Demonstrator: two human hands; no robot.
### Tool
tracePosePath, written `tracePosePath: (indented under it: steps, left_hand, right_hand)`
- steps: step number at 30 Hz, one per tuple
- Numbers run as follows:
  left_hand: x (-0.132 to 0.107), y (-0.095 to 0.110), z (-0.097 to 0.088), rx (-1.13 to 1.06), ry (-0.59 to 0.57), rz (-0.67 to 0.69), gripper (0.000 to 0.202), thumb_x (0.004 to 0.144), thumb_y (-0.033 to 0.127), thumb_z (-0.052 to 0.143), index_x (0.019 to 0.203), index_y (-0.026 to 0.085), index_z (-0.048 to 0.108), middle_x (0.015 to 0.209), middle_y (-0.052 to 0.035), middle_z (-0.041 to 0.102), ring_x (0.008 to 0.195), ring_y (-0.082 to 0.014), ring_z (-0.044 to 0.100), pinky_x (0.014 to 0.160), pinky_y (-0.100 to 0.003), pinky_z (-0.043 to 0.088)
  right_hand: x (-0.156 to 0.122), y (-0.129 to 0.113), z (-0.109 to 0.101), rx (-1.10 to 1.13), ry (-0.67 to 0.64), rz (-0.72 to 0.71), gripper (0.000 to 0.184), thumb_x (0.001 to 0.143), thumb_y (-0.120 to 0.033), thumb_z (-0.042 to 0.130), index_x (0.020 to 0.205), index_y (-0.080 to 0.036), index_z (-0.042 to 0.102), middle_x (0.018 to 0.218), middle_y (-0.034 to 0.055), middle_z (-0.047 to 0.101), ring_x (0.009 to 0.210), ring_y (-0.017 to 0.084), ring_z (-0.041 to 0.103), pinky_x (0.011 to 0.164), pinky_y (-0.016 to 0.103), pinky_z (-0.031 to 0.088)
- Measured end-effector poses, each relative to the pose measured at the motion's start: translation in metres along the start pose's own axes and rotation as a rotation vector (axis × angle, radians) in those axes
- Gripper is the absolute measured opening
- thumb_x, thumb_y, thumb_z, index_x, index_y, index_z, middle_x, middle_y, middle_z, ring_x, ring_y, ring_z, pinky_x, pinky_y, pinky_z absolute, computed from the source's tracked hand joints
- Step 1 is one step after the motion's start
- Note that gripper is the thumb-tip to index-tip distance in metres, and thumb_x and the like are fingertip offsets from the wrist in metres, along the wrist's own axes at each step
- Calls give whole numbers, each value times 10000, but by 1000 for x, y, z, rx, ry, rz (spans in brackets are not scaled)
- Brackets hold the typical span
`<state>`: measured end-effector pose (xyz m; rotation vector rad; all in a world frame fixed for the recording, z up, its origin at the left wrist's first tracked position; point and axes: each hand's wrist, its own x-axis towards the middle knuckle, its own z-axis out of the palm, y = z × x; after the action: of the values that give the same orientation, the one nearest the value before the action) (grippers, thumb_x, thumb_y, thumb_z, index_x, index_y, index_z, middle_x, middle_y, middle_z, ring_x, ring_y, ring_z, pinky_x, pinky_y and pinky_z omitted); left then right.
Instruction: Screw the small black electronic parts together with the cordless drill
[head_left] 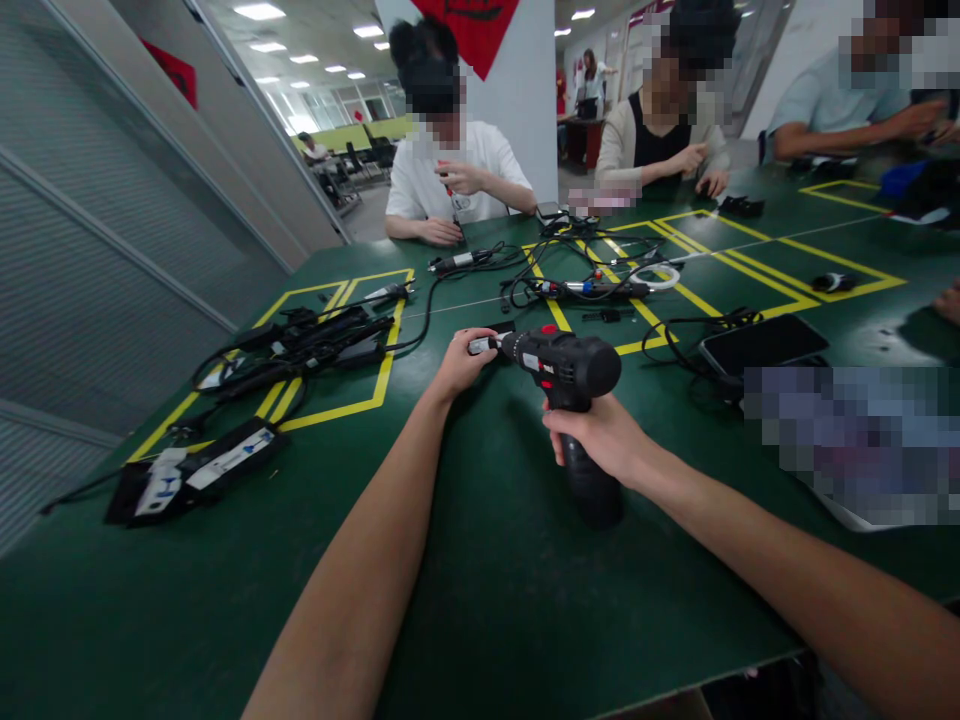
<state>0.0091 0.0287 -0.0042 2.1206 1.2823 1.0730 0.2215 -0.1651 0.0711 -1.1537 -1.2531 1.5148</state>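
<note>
My right hand (596, 440) is wrapped round the grip of a black cordless drill (566, 365) with red accents. The drill points left and away from me, and its base is near the green table. At its front end, my left hand (466, 362) pinches a small part with a white and metallic face (482, 345); its kind is too small to tell. The drill's tip meets or nearly meets that part. A small dark piece (501, 328) shows just behind my left fingers, partly hidden by them.
Black cables and adapters (322, 345) lie in a yellow-taped area at left, near a labelled black case (199, 470). More cables (592, 288) spread ahead. A phone (765, 345) lies at right. Across the green table (487, 600) sit several people; one in a white shirt (487, 165) faces me.
</note>
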Motion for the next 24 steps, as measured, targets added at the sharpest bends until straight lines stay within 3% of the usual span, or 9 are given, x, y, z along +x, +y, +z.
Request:
tracePosePath:
  steps: [24]
  left_hand:
    - [0,-2,1,-6,4,11,343,725,288,624,1059,215,653,1095,-47,608,1056,-207,545,978,-374,425]
  right_hand:
    - [-3,-2,0,-31,20,-1,101,729,-192,591,827,-169,600,533,-29,568,459,134,546,504,279,446]
